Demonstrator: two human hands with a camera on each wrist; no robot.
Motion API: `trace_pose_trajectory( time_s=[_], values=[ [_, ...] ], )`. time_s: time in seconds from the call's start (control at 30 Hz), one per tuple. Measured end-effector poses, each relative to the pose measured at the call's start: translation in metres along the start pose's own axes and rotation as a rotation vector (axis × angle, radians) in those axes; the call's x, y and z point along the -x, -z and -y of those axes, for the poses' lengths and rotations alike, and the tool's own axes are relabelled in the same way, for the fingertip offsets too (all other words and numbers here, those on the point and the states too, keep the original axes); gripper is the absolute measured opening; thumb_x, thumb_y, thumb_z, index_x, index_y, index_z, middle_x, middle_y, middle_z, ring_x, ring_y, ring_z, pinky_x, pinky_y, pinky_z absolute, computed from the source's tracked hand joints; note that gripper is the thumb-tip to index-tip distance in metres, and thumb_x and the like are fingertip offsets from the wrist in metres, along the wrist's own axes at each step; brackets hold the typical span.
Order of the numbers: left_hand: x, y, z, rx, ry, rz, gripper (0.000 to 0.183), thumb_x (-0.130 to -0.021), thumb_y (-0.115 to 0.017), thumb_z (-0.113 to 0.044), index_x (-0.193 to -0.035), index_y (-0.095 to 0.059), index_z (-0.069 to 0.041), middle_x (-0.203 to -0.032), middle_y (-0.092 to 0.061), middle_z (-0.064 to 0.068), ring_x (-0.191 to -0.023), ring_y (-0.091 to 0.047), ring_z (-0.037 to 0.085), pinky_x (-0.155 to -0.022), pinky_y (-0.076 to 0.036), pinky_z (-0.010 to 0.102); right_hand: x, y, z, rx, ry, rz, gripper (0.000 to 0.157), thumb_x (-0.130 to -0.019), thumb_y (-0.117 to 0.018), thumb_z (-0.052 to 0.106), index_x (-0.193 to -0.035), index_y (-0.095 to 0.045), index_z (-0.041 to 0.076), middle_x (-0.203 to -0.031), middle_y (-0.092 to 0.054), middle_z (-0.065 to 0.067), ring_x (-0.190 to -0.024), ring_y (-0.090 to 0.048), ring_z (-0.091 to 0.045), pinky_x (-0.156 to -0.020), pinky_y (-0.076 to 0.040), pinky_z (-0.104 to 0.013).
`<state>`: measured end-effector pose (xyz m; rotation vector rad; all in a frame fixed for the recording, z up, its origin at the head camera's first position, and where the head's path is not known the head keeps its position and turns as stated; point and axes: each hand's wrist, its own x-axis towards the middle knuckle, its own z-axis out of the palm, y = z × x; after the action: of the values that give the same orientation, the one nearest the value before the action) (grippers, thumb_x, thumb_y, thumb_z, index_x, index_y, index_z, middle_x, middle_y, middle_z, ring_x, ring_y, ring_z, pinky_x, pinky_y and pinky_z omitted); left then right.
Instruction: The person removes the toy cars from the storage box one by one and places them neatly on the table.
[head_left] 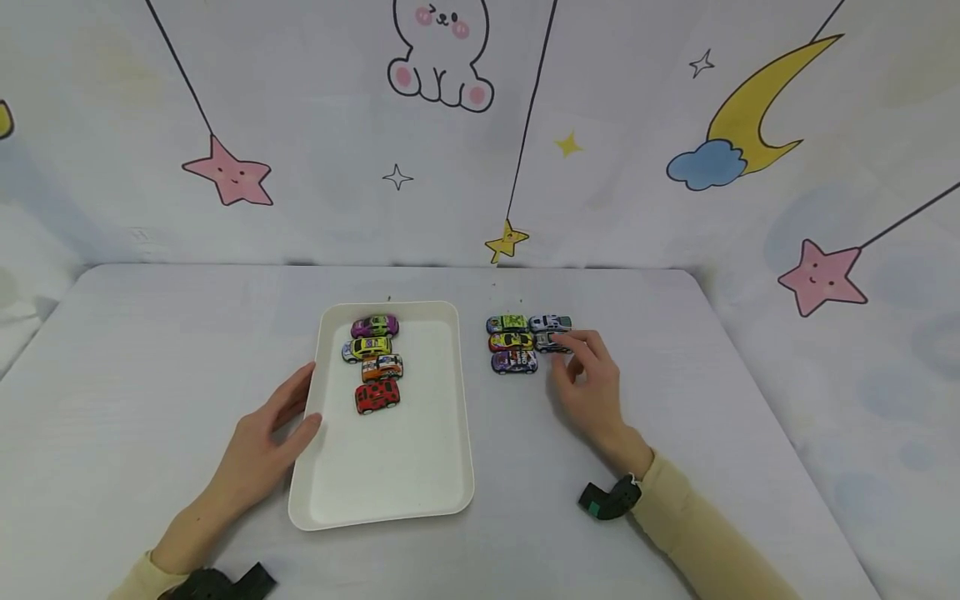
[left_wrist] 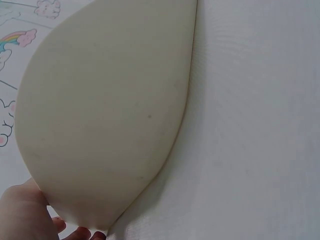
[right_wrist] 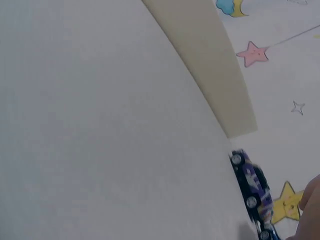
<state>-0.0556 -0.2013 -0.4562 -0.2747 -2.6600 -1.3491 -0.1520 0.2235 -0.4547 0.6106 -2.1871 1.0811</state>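
Observation:
My left hand (head_left: 258, 446) holds the left side of a white tray (head_left: 382, 492), its thumb at the rim. In the left wrist view, the tray's outer wall (left_wrist: 110, 110) fills much of the picture, fingertips at its end. Inside the tray, a purple-green toy car (head_left: 375, 326), a yellow one (head_left: 367, 348), an orange-white one (head_left: 382, 367) and a red one (head_left: 377, 397) form a column. To the tray's right, my right hand (head_left: 588, 387) pinches a grey toy car (head_left: 551, 342) between thumb and index finger, partly hiding it.
Beside the grey car lie a green toy car (head_left: 507, 323), a white-blue one (head_left: 551, 322), a red-yellow one (head_left: 511, 342) and a purple one (head_left: 514, 362), packed close. A white cloth covers the table (head_left: 675, 317). Behind it stands a printed wall hanging (head_left: 322, 217).

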Motion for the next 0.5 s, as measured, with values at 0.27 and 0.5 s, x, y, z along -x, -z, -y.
trace_pose_trajectory(
  time_s=[0.27, 0.5],
  values=[
    [-0.001, 0.002, 0.0, 0.002, -0.008, -0.001, 0.065, -0.098, -0.063, -0.015, -0.156, -0.035, -0.02, -0.147, -0.052, 0.018, -0.119, -0.043, -0.019, -0.095, -0.033, -0.001, 0.005, -0.032, 0.035, -0.211, 0.132, 0.087, 0.028, -0.082, -0.069, -0.011, -0.109, -0.071, -0.002, -0.106, -0.065, -0.013, -0.061, -0.049, -0.009, -0.056, -0.043, -0.02],
    [0.0, 0.0, 0.001, 0.007, -0.003, 0.0, 0.064, -0.098, -0.063, -0.015, -0.156, -0.036, -0.02, -0.147, -0.052, 0.017, -0.119, -0.045, -0.019, -0.095, -0.033, -0.001, 0.007, -0.055, 0.062, -0.286, 0.236, 0.234, 0.03, -0.085, -0.076, 0.006, -0.113, -0.069, -0.001, -0.113, -0.066, -0.011, -0.06, -0.05, -0.011, -0.054, -0.043, -0.02]
  ],
)
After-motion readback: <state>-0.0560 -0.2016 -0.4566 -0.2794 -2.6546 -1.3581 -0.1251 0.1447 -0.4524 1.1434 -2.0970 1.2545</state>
